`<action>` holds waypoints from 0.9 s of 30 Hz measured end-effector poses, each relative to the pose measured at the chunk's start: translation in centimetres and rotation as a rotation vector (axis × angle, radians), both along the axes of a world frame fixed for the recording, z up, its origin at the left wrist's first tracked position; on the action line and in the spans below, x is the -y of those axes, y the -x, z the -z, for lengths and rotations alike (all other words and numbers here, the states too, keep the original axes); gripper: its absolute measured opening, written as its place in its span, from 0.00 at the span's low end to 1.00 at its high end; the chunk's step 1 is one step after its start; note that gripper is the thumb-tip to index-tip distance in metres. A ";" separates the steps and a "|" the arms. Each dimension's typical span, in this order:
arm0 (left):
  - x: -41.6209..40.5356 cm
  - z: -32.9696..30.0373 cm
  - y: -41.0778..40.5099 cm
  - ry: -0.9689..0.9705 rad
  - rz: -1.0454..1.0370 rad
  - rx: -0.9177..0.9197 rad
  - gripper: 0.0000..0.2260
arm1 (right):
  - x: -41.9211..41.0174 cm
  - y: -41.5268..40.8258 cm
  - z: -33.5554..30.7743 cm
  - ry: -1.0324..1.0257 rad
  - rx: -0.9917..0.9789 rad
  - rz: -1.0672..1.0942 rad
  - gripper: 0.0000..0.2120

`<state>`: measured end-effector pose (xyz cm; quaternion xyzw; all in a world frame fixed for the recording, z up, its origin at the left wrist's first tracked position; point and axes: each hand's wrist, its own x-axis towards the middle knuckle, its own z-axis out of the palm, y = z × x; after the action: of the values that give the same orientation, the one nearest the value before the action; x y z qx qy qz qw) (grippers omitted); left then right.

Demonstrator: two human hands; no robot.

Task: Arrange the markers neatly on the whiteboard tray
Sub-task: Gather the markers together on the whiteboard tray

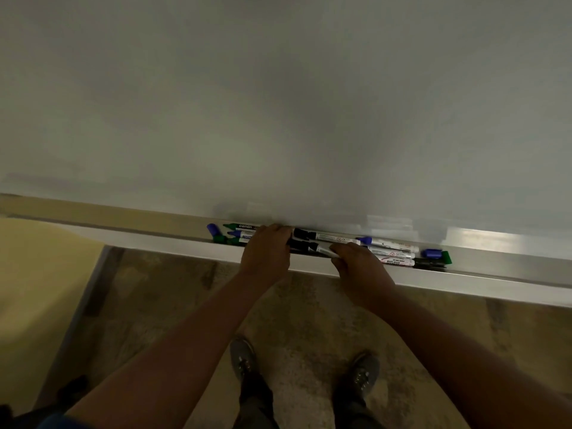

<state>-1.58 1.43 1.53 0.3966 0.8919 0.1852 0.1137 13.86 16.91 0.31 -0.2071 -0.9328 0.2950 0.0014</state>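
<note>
Several markers lie lengthwise in the metal whiteboard tray [483, 275]. A left cluster has a green-capped marker [240, 226], a blue-capped marker [236, 233] and another green one below. In the middle lie two black-capped markers [322, 236]. Right of them are white-barrelled markers [391, 244], one with a blue cap. My left hand [267, 250] rests over the left cluster's right ends, fingers curled on them. My right hand [356, 267] pinches the barrel of the lower black-capped marker [309, 247]. My hands hide parts of the markers.
Loose caps lie at both ends: a blue cap [213, 229] on the left, a blue cap [431, 252] and a green cap [446, 257] on the right. The whiteboard [278, 103] fills the view above. Below are the carpet and my shoes. A pale yellow surface [37, 289] lies to the left.
</note>
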 end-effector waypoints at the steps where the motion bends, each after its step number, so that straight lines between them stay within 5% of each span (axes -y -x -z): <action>1: -0.1 0.0 0.0 0.002 0.004 0.002 0.11 | 0.0 -0.1 0.0 0.006 -0.003 0.000 0.14; 20: -0.6 0.4 0.3 -0.133 -0.033 0.021 0.03 | 0.0 -1.1 -0.5 0.018 -0.018 0.018 0.13; 27: 1.1 -1.4 -1.6 -0.506 -0.353 0.408 0.13 | 0.5 -1.9 -2.0 0.049 -0.092 0.034 0.12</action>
<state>-0.01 0.32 2.97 0.2074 0.8314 0.4920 0.1537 15.75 16.39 2.27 -0.2093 -0.9206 0.3267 0.0442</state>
